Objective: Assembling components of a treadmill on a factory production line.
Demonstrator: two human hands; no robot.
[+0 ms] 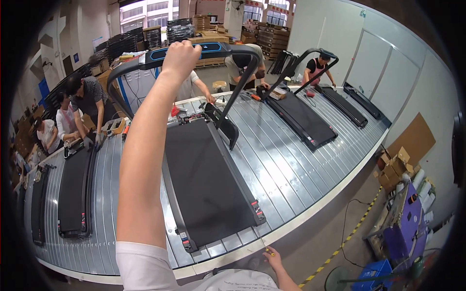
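On the assembly line, my left hand (180,53) is clenched in a firm grip around the raised handlebar (194,51) of the treadmill (204,179) that lies lengthwise in front of me on the slatted metal conveyor (286,169). My arm runs straight up from the lower edge and hides part of the treadmill's left rail. My right hand (274,257) hangs low at the near rim of the conveyor, its grip closed on a thin yellow-tipped tool (266,246).

The handlebar's two black uprights slope down to the treadmill's far end, where red and black wiring lies exposed.

I count five treadmills on the conveyor: mine, two flat ones (73,191) to its left, one with a raised handlebar (301,116) to its right, and a folded one (344,104) beyond that. Six people are at work on the far side of the conveyor: three (87,104) left of my treadmill, two behind its handlebar, and one (318,68) in a pink apron further right.

Right of my treadmill, beyond the conveyor's edge, cardboard boxes (398,167) lie by the wall, with a purple cart (407,218) and a blue crate (376,274) on the floor.
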